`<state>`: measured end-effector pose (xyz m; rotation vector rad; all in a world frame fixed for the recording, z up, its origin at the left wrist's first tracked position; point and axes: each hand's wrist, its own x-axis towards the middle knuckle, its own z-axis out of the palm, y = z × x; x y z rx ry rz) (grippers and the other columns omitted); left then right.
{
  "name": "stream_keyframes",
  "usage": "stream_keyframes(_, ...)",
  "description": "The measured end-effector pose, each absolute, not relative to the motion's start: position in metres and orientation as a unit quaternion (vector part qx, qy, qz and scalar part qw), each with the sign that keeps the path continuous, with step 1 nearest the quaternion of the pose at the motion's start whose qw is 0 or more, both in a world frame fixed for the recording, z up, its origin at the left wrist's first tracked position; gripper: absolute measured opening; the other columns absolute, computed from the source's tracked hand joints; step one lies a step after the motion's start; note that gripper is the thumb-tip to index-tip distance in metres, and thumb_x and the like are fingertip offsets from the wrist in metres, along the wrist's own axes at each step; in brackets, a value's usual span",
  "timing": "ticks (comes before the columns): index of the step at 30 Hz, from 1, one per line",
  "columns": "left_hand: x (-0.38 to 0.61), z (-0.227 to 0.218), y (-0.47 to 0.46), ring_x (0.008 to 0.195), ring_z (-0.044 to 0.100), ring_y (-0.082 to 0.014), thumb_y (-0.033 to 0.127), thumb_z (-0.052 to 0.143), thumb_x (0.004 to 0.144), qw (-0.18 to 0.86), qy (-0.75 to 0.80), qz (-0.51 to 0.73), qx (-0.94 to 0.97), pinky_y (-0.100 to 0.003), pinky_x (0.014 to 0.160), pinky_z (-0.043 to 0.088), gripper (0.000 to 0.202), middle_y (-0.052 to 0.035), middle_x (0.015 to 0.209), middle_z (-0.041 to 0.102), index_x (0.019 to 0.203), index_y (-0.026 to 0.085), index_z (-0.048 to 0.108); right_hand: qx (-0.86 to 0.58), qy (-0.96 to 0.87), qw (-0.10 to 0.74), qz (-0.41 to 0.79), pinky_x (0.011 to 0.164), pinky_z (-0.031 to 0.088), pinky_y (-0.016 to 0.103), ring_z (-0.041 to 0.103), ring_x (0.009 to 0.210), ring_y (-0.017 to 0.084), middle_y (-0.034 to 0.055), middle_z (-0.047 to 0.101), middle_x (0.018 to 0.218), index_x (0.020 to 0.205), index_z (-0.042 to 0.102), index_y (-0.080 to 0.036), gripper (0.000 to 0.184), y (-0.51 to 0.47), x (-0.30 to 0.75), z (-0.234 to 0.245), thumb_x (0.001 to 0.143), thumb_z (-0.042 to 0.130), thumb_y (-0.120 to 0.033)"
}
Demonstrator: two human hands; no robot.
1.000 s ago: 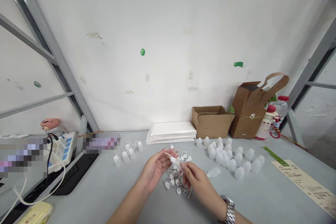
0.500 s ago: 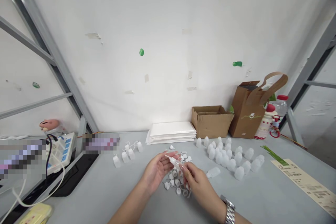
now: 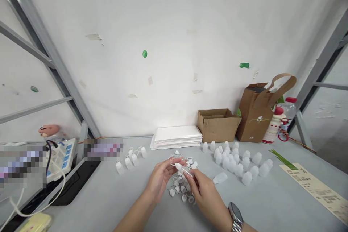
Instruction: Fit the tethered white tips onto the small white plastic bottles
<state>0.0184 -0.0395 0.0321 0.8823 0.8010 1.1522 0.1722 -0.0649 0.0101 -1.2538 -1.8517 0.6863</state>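
My right hand (image 3: 202,188) grips a small translucent squeeze bottle (image 3: 187,171) tilted up to the left. At its upper end sits a white cap (image 3: 178,166) with a thin looped strap. My left hand (image 3: 163,175) is curled around that end, thumb and fingers closing on the cap and its strap. Beneath both hands lies a heap of loose white strapped caps (image 3: 179,185), partly covered by them. One uncapped bottle (image 3: 220,178) lies on its side just right of my right hand.
Several uncapped bottles (image 3: 236,163) stand at the right. At the left stand several capped bottles (image 3: 127,163). A stack of white packets (image 3: 176,136), a cardboard box (image 3: 219,127) and a brown bag (image 3: 251,119) line the wall. A power strip (image 3: 62,159) is far left.
My left thumb and fingers have closed in on the cap's strap at the bottle tip. My right hand has rolled, turning the watch face upward. The view has shifted slightly.
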Motion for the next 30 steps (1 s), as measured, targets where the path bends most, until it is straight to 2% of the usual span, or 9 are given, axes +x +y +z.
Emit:
stream_keyframes(10, 0.0238, 0.0277, -0.0424, 0.102, 0.057, -0.0286, 0.038, 0.057, 0.072, 0.657, 0.368, 0.521, 0.401, -0.040, 0.096, 0.035, 0.033, -0.0131, 0.100, 0.068, 0.088, 0.011, 0.069, -0.505, -0.734, 0.373, 0.259, 0.060, 0.040, 0.026, 0.055, 0.066, 0.018, 0.0036, 0.060, 0.073, 0.081, 0.050, -0.021, 0.026, -0.0671, 0.1697, 0.0075, 0.089, 0.033, -0.038)
stream_keyframes(17, 0.0233, 0.0316, -0.0397, 0.099, 0.059, -0.0260, 0.046, 0.047, 0.080, 0.705, 0.322, 0.521, 0.357, -0.040, 0.093, 0.037, 0.045, -0.0135, 0.099, 0.068, 0.103, 0.012, 0.062, -0.500, -0.712, 0.392, 0.298, 0.056, 0.037, 0.023, 0.050, 0.060, 0.015, 0.0002, 0.056, 0.066, 0.076, 0.048, -0.021, 0.028, -0.0647, 0.1704, 0.0107, 0.089, 0.033, -0.041)
stream_keyframes(23, 0.0237, 0.0314, -0.0407, 0.099, 0.059, -0.0257, 0.039, 0.057, 0.075, 0.653, 0.355, 0.540, 0.394, -0.037, 0.094, 0.036, 0.031, -0.0125, 0.097, 0.069, 0.083, 0.012, 0.068, -0.501, -0.708, 0.386, 0.315, 0.056, 0.036, 0.023, 0.047, 0.059, 0.015, -0.0006, 0.053, 0.064, 0.076, 0.048, -0.021, 0.029, -0.0653, 0.1697, 0.0092, 0.089, 0.033, -0.043)
stream_keyframes(30, 0.0285, 0.0326, -0.0438, 0.096, 0.060, -0.0255, 0.041, 0.056, 0.075, 0.639, 0.368, 0.530, 0.419, -0.038, 0.092, 0.038, 0.032, -0.0111, 0.090, 0.070, 0.079, 0.012, 0.067, -0.491, -0.671, 0.395, 0.391, 0.054, 0.036, 0.023, 0.045, 0.054, 0.013, -0.0028, 0.049, 0.057, 0.068, 0.045, -0.021, 0.035, -0.0641, 0.1687, 0.0088, 0.087, 0.032, -0.048)
